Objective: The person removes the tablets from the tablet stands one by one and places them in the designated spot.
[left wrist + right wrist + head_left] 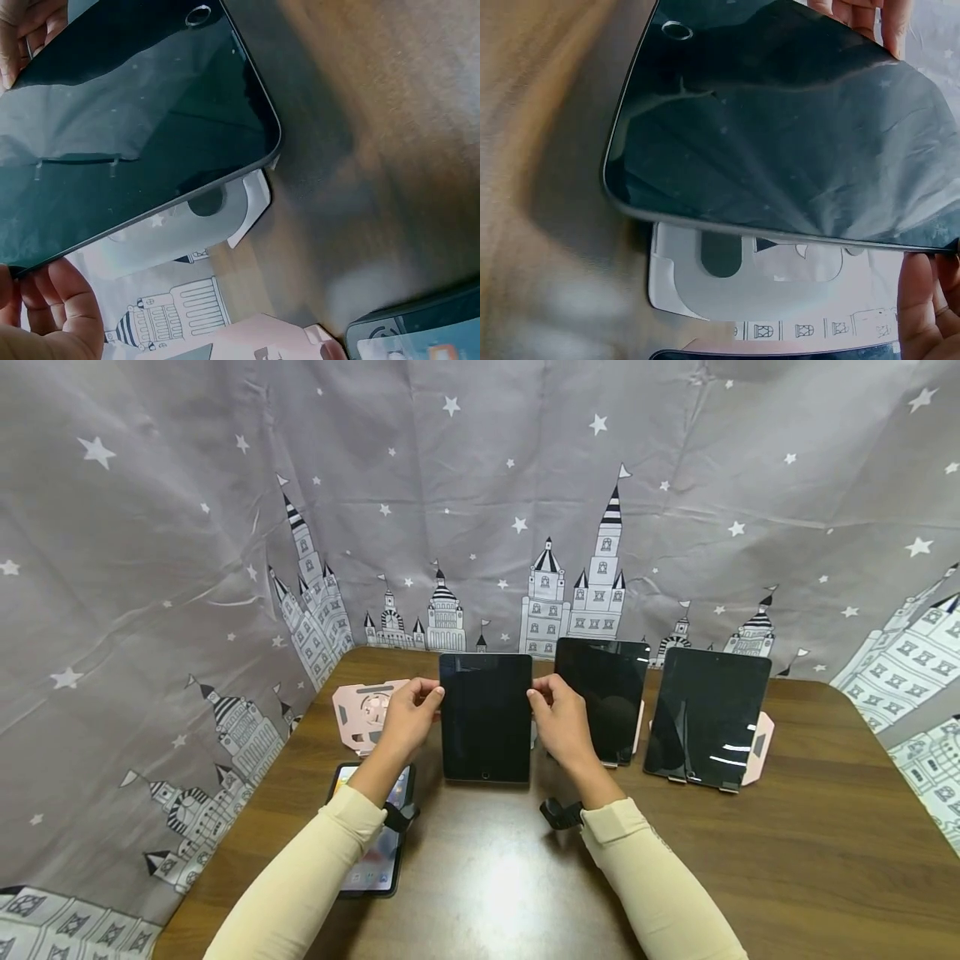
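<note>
Both hands hold a black-screened tablet (485, 718) upright, with its round home button at the bottom. My left hand (411, 714) pinches its left edge near the upper part, thumb in front. On the opposite edge, my right hand (561, 717) pinches at a similar height. A silver-grey tablet stand (679, 270) is right behind the tablet, mostly hidden by it. Whether the tablet's lower edge touches that stand, I cannot tell. The left wrist view shows the lower corner of the tablet (217, 142) over the wooden table.
To the left is a pink stand (352, 714) with no tablet on it. A tablet with a lit screen (375, 864) lies flat under the left forearm. Two dark tablets, one nearer (606, 697) and one farther right (705, 718), lean on stands. A castle-print curtain (480, 468) hangs behind the table (817, 827).
</note>
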Available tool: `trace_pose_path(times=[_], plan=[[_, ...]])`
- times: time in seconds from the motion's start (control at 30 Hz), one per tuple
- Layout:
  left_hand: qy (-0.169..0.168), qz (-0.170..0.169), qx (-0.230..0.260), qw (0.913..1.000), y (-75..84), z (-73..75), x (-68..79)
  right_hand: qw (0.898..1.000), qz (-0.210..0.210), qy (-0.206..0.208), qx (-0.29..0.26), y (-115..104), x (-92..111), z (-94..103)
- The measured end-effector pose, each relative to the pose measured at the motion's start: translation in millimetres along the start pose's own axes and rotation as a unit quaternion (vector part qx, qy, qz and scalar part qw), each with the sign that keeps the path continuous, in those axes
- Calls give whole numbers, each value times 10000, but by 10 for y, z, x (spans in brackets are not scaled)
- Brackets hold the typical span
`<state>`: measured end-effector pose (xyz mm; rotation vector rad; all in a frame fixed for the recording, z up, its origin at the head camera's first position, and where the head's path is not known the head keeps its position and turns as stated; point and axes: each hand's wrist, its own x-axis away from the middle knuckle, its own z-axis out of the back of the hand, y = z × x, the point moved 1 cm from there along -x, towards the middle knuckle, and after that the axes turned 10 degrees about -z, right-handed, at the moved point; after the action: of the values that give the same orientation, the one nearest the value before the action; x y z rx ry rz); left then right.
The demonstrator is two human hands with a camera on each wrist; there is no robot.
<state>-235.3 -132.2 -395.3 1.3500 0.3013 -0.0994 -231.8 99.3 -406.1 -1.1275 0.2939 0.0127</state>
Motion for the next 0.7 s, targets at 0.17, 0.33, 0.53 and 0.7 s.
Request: trace_pose_path(times=[0.17,0.33,0.53,0.7], plan=[[-129,146,6,9998,-19,30,94,9999,-28,-105,-10,30,93,6],[-267,327,0,9991,-40,55,173,9994,-184,-265,-121,40,175,12],[-415,435,-27,9982,-63,67,241,9979,-454,-405,-201,35,250,27],[-516,549,-13,9972,-100,74,276,9969,-652,-427,-95,42,305,23]])
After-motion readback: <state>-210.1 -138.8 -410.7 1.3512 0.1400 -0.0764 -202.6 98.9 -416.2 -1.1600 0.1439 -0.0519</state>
